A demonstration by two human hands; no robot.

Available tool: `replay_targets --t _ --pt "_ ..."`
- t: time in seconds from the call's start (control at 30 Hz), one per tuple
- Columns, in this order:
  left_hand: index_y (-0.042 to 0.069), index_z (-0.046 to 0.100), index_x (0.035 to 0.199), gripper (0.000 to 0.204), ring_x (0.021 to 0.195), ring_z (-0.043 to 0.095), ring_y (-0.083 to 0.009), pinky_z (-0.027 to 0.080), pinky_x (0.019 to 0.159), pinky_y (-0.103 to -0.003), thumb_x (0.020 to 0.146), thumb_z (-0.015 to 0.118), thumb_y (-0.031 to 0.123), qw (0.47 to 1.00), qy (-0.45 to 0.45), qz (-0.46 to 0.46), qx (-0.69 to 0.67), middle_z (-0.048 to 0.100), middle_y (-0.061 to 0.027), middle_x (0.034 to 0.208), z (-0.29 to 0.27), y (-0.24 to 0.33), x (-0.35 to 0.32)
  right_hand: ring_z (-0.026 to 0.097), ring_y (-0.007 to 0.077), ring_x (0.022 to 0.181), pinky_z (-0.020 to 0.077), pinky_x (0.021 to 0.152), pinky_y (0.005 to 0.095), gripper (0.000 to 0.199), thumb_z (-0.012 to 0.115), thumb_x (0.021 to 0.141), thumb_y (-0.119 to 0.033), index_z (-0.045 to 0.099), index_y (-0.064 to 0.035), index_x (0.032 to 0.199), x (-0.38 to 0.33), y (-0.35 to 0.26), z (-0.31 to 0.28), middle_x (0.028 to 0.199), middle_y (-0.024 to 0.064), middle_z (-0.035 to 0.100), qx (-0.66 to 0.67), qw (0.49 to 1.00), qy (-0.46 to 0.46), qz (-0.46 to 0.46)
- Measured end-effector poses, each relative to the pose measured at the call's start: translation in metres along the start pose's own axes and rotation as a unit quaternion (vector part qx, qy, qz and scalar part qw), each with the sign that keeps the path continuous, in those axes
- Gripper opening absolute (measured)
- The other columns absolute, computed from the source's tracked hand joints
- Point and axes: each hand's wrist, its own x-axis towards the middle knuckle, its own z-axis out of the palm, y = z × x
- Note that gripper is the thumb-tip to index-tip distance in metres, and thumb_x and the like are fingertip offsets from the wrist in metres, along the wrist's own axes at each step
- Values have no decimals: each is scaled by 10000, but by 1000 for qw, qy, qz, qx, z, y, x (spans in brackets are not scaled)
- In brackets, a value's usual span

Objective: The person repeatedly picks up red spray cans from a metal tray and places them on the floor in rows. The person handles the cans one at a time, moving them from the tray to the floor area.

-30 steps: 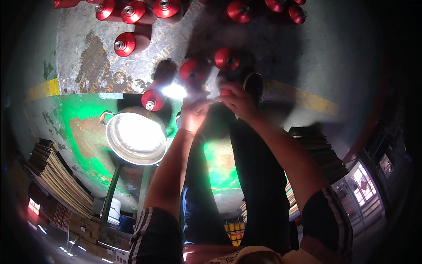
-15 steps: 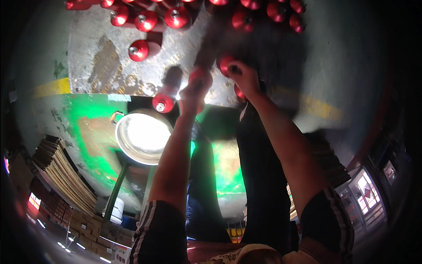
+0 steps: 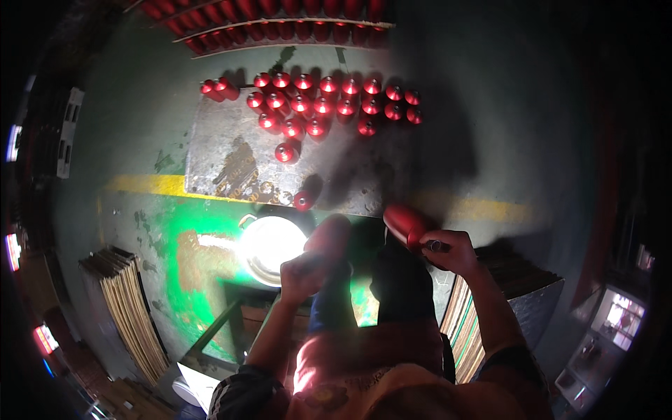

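Closed around the narrow end of a red metal cylinder (image 3: 330, 234), my left hand (image 3: 301, 277) is blurred in front of my legs, beside the metal basin. My right hand (image 3: 452, 252) grips the neck end of another red metal cylinder (image 3: 404, 221), whose rounded body tilts up and to the left. Both cylinders are off the grey metal sheet (image 3: 217, 150). On the sheet's near edge stands a single red cylinder (image 3: 302, 201), and farther back is another one (image 3: 285, 153) with a shiny neck.
Several red cylinders (image 3: 301, 105) stand in rows along the far part of the sheet. Beyond them lie racks of red cylinders (image 3: 280, 29). A brightly lit basin (image 3: 271, 252) sits at my left knee. Stacked cardboard (image 3: 126, 308) stands left, another stack (image 3: 483, 308) right.
Both hands have come back from the sheet toward my body, each lifting a red cylinder. My head view has shifted, now showing more of the far rows and racks.
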Motion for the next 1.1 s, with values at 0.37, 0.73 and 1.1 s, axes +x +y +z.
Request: replay_targets --t 0.37,0.73,1.1 --pt "37 715 1036 255 695 621 -80 520 647 -260 783 727 70 958 271 -35 89 690 -25 784 63 137 -292 607 69 740 507 662 241 256 768 786 -6 685 12 1027 -164 -65 36 849 9 678 99 950 -295 -10" --pt "24 698 970 208 707 518 -47 457 689 -217 773 674 84 855 486 -178 24 621 28 756 185 211 -632 586 62 744 472 588 201 260 759 792 59 688 16 1039 -340 -80 147 911 16 655 57 838 -532 -112" --pt "11 714 1022 284 820 590 -81 480 771 -272 762 731 126 727 665 -152 77 685 -21 875 84 276 -905 492 19 615 363 543 174 232 762 769 65 693 4 982 -436 -209 301 774 -22 606 32 782 -590 -200"
